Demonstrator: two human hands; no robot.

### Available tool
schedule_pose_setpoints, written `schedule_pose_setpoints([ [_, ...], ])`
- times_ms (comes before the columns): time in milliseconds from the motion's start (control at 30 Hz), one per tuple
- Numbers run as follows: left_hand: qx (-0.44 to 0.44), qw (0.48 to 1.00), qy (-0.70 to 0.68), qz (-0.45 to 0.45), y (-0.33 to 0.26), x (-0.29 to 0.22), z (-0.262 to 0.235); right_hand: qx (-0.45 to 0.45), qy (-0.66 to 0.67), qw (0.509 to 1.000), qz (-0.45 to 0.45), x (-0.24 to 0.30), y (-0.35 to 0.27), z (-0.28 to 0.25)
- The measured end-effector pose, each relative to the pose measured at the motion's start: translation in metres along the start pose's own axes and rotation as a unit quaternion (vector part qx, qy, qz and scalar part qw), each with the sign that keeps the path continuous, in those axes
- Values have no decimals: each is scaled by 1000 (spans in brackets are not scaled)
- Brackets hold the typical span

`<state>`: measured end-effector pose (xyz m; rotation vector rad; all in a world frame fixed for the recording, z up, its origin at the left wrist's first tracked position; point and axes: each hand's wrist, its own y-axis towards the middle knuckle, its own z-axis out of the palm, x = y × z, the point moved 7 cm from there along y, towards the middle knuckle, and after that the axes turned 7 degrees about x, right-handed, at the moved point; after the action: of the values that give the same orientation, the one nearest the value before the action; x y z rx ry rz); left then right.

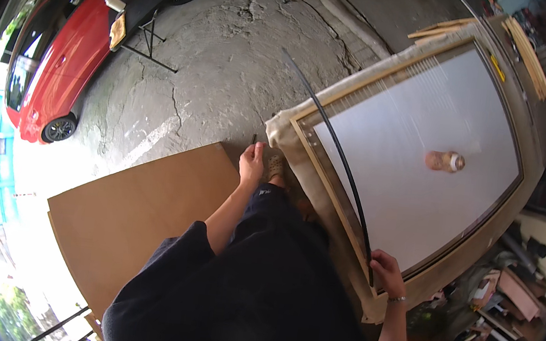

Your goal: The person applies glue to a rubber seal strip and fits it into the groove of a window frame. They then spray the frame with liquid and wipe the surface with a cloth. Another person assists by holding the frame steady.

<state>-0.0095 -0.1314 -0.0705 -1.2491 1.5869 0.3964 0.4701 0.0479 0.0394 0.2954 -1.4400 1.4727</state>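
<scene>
- Where the large wooden-framed white screen panel (422, 160) lies flat, I see my right hand (386, 271) at its near edge, closed on a thin black rubber strip (336, 151) running along the frame's left side.
- My left hand (251, 165), left of the frame's corner, hangs with fingers loosely curled, holding nothing.
- A small brown bottle (446, 161) lies on the panel; a flat brown board (133, 215) lies left of the frame.

One red car (65, 46), one framed white panel (416, 153), one brown sheet (140, 216), two hands (251, 166).
</scene>
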Motion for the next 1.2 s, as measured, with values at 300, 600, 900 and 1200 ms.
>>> schedule_pose_setpoints([
  [300, 37, 999, -9, 34, 58, 8, -64, 146, 132, 968, -153, 164, 219, 148],
  [600, 6, 995, -39, -90, 134, 119, -248, 266, 162, 929, -201, 304, 406, 331],
  [900, -119, 974, -107, -162, 197, 178, -374, 333, 169, 914, -158, 366, 563, 426],
  [1200, -19, 964, -83, -252, 310, 192, -348, 329, 113, 933, -97, 446, 798, 434],
])
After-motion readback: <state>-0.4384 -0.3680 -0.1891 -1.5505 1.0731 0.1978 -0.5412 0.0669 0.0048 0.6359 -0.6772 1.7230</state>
